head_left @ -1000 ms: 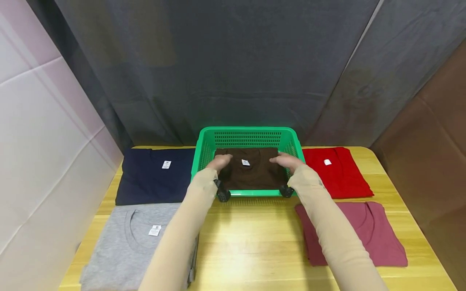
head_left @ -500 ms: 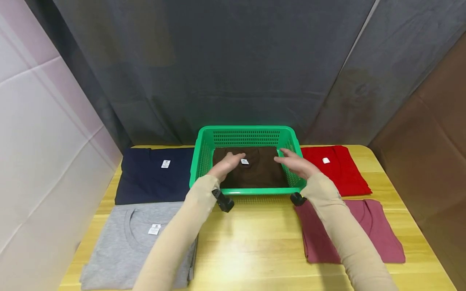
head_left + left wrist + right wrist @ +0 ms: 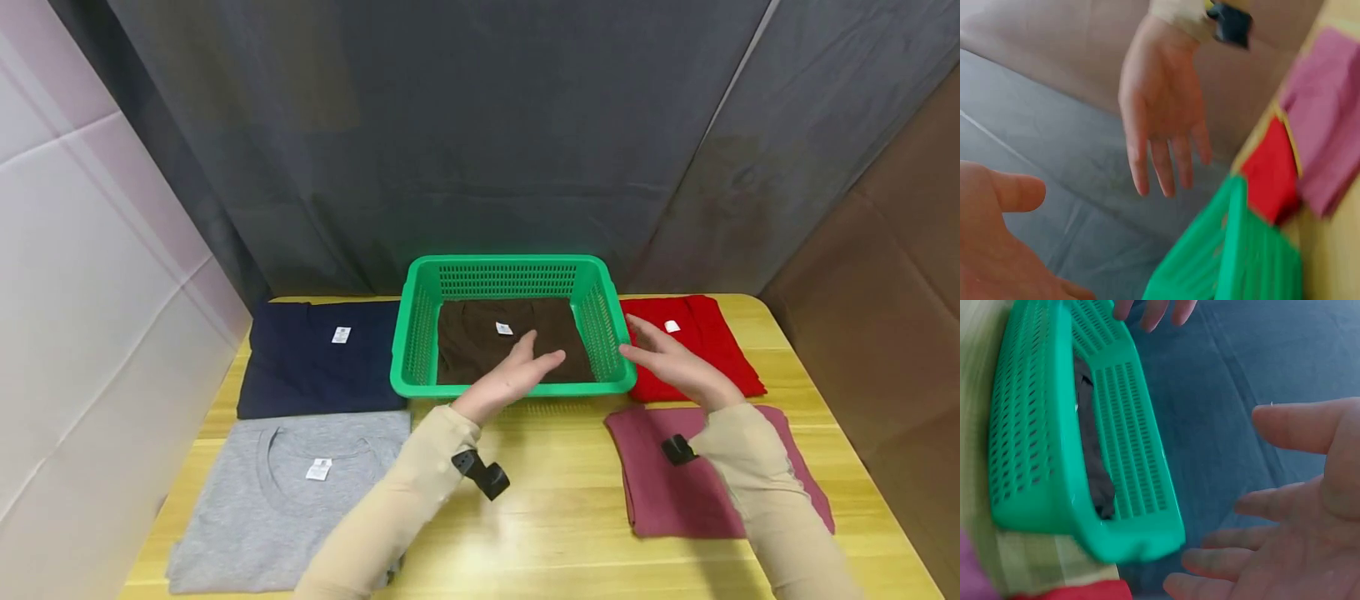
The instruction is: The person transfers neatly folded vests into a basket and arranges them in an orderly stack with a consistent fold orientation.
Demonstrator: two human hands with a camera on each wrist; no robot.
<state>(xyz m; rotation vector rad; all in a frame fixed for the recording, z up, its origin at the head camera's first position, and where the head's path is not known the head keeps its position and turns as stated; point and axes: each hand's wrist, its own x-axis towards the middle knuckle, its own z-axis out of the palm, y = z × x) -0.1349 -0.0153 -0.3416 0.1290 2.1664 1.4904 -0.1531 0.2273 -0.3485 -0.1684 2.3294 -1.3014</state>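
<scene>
"What's lying around the green basket [image 3: 506, 280]?"

"On its left, a folded navy shirt [image 3: 322, 367] is sitting just beside it on the wooden table [image 3: 555, 533], with a grey shirt [image 3: 277, 517] lying nearer the person. On its right, a red shirt [image 3: 722, 337] is sitting just beside it, and a mauve shirt [image 3: 675, 504] is lying nearer the person. A dark curtain [image 3: 480, 142] is hanging behind."

"Is anything getting in the way?"

"Yes. The left hand [image 3: 510, 379] is hovering over the front rim, hiding part of it and a bit of the brown shirt [image 3: 480, 346]. The right hand [image 3: 682, 367] is covering part of the red shirt, while the right sleeve [image 3: 750, 462] is crossing above the mauve one."

"And what are the hands gripping?"

"Nothing. Both are holding their fingers loosely straight, thumbs standing away. The right wrist view is showing the right fingers apart from the basket."

"How is the brown shirt looking?"

"It's lying folded inside the basket, flat along the bottom and filling most of it. A small white label [image 3: 504, 328] is facing up. From the right wrist, its edge is appearing almost black and slightly rumpled."
</scene>
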